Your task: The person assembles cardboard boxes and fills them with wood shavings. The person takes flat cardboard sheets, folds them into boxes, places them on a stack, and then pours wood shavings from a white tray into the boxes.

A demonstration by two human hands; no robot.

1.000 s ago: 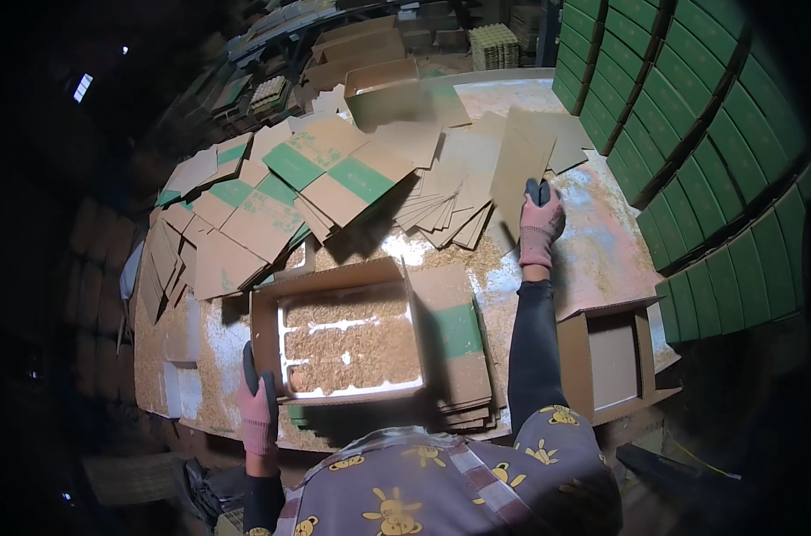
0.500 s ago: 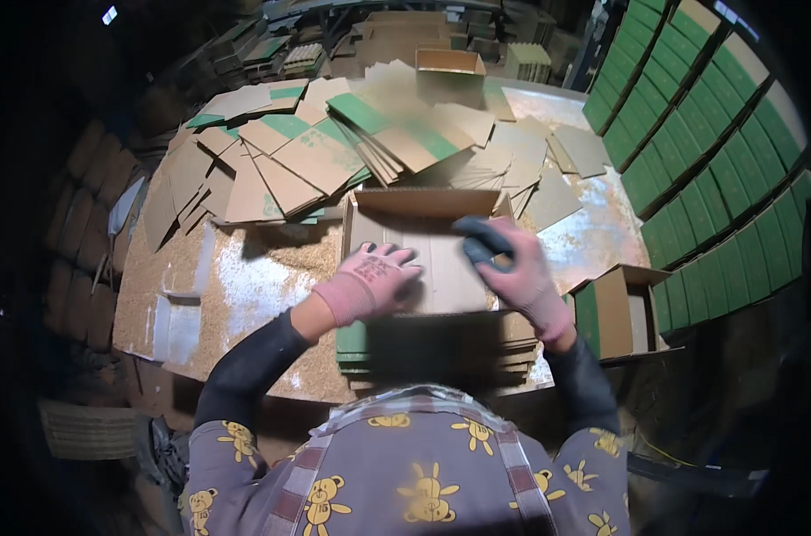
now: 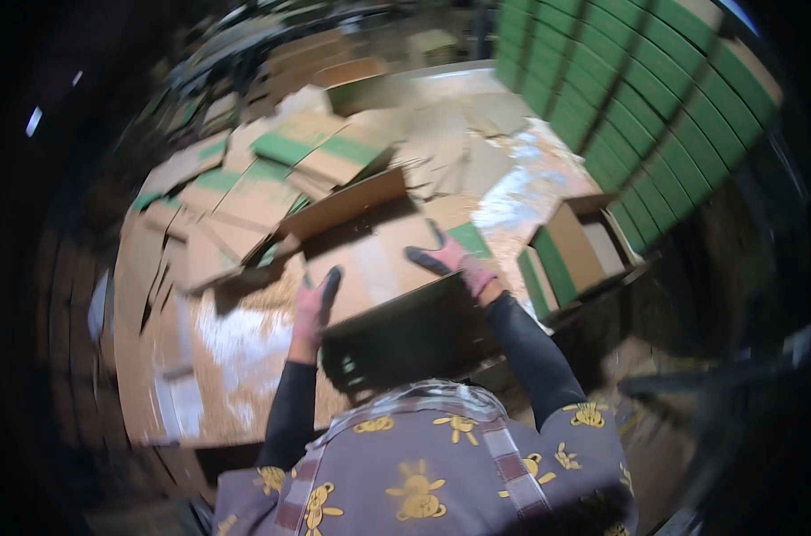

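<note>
A brown cardboard box (image 3: 356, 268) with a dark green front is in front of me, tilted. Its back panel stands up, and a pale strip runs down the middle of the cardboard facing me. At the box's left edge, my left hand (image 3: 313, 308), in a pink glove with dark fingertips, is closed with the thumb over the top. My right hand (image 3: 455, 261), gloved alike, grips the right edge, with fingers and thumb on the cardboard. The fingers beneath the edges are hidden, and motion smears the picture.
Flat brown and green cardboard pieces (image 3: 254, 192) lie piled at the far left of the dusty table (image 3: 236, 344). An open box (image 3: 356, 89) stands behind them. At the right are a brown and green box (image 3: 571, 250) and tall stacks of green boxes (image 3: 638, 116).
My hands have moved from inside the box to its left and right edges. The box is now turned and tilted. The whole view has swung, shifting the table and stacks.
</note>
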